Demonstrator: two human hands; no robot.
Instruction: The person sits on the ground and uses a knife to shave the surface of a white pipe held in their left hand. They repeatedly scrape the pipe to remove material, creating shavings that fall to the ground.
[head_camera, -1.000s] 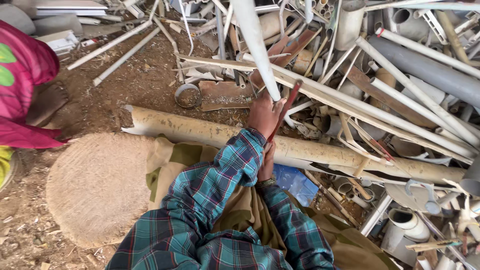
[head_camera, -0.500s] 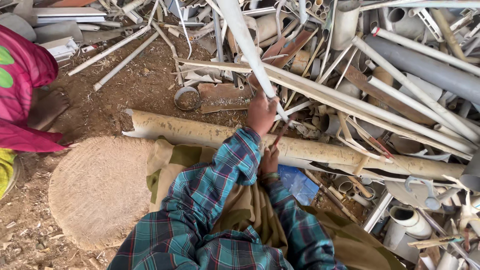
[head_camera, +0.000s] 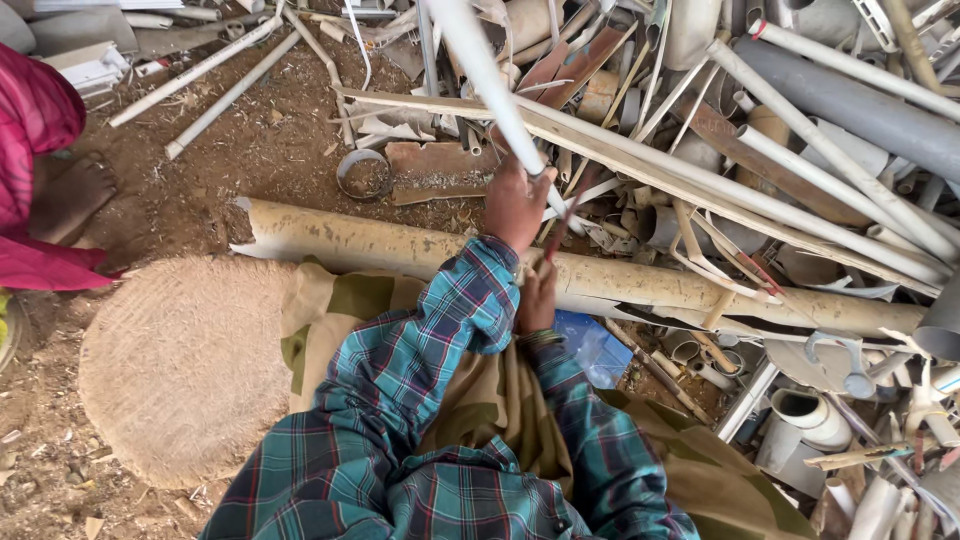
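Observation:
My left hand (head_camera: 515, 205) grips a long white plastic pipe (head_camera: 490, 80) that rises steeply toward the top of the view. Just below it, my right hand (head_camera: 537, 295) is closed around the lower end of a thin reddish stick (head_camera: 568, 208) that slants up beside the pipe. Both hands are over a thick, dirty beige pipe (head_camera: 370, 240) lying across the ground. Plaid sleeves cover both my arms, and a tan cloth (head_camera: 320, 310) lies under them.
A dense heap of white and grey pipes and scrap (head_camera: 800, 170) fills the right and top. A round woven mat (head_camera: 185, 365) lies at the left. Another person's bare foot (head_camera: 70, 195) and pink garment (head_camera: 35, 120) are at the far left. A blue sheet (head_camera: 592, 345) lies by my right arm.
The white pipe in my left hand has swung to stand steeper, its top now further left. My hands stay in the same place over the beige pipe.

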